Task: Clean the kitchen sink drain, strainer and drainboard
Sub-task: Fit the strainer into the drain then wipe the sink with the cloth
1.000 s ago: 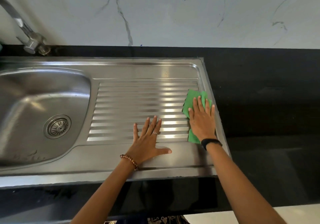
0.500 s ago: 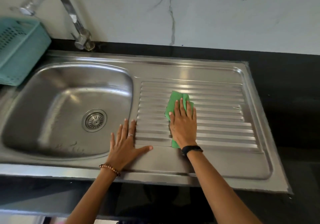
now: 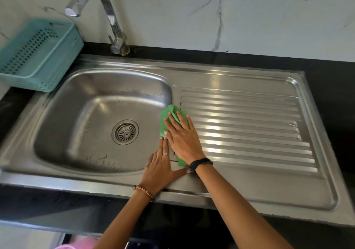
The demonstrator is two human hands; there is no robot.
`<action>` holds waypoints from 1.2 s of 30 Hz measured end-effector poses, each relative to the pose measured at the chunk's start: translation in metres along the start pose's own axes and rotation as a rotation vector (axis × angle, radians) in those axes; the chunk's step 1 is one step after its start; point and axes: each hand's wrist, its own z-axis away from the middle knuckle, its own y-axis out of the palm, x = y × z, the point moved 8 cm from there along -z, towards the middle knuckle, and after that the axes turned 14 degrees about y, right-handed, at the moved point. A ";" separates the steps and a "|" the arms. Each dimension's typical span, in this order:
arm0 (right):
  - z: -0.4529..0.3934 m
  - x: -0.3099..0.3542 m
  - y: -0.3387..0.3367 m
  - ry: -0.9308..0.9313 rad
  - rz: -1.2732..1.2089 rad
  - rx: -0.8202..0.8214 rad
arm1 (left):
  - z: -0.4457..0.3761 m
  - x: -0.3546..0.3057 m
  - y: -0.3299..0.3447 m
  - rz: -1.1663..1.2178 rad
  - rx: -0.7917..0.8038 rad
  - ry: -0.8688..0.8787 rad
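Shifted leftward across the drainboard, the right hand presses flat on the green cloth at the basin edge; left hand lies spread flat just beside it.

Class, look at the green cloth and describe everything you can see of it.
The green cloth is a thin, bright green rag, seemingly folded. It lies flat across the strip between the basin and the ribbed drainboard, its far end just over the basin's edge. The right hand presses flat on it, covering its middle; only both ends show.
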 end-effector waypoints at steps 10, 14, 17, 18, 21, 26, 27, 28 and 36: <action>0.051 -0.090 -0.008 0.180 -0.027 -0.012 | -0.004 -0.065 0.032 -0.199 0.026 0.053; 0.072 -0.161 -0.017 0.274 0.015 -0.024 | -0.029 -0.122 0.061 -0.180 0.064 0.154; 0.088 -0.208 -0.022 0.321 0.028 -0.028 | -0.046 -0.163 0.087 -0.173 0.107 0.208; 0.092 -0.224 -0.024 0.342 0.034 -0.033 | -0.051 -0.174 0.095 -0.180 0.121 0.216; 0.106 -0.268 -0.029 0.410 0.038 -0.056 | -0.060 -0.192 0.110 -0.221 0.158 0.213; 0.124 -0.319 -0.034 0.521 0.072 -0.072 | -0.063 -0.195 0.116 -0.241 0.179 0.194; 0.130 -0.325 -0.034 0.561 0.045 -0.074 | -0.063 -0.195 0.115 -0.249 0.180 0.196; 0.137 -0.328 -0.033 0.591 0.014 -0.074 | -0.062 -0.195 0.115 -0.257 0.183 0.197; 0.167 -0.324 -0.024 0.609 0.035 -0.039 | -0.064 -0.194 0.117 -0.283 0.197 0.190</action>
